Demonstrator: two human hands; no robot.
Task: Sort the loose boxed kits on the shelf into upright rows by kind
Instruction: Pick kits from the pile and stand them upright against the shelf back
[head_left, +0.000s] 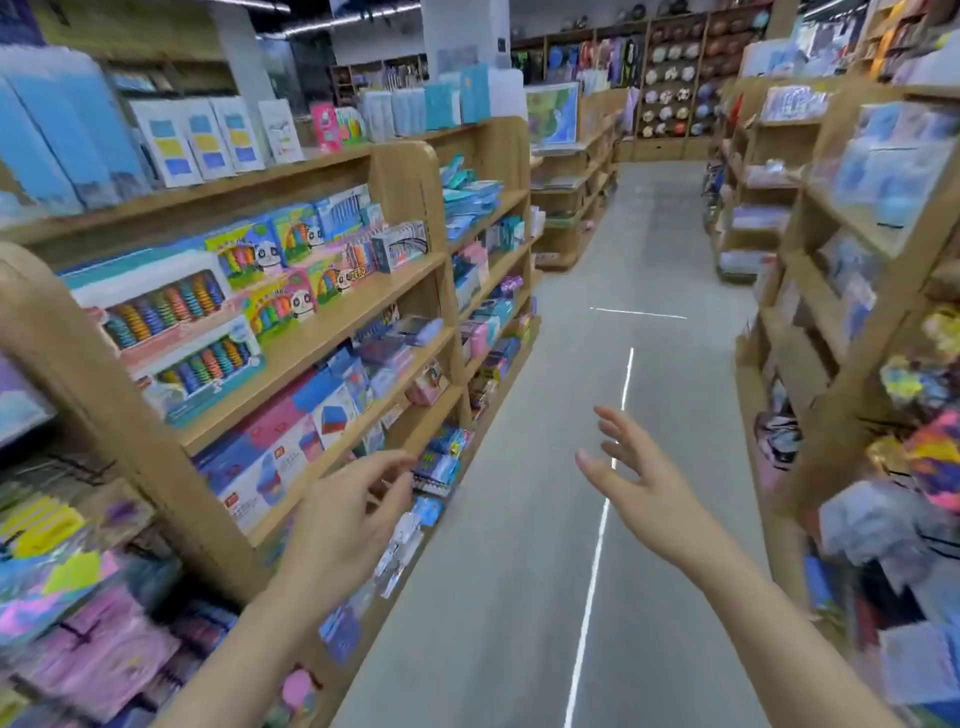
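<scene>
Left hand is hovering in front of the wooden rack on the left side of the aisle. Its grip is slack, with fingers loosely curled and holding nothing. Right hand is reaching out over the aisle floor, well apart from every shelf. Its grip is open, fingers spread, empty.

Boxed kits are sitting on the left rack.
- Middle shelf: 2 white window boxes are sitting 1 above the other, each showing a row of coloured discs inside. Panda boxes are standing beside them toward the aisle end, some behind others and at mixed angles.
- Shelf below: blue and pink boxes are leaning and overlapping each other, near the left fingertips.
- Lowest levels: small packets are lying loose. Motion blur is hiding their kind.
</scene>
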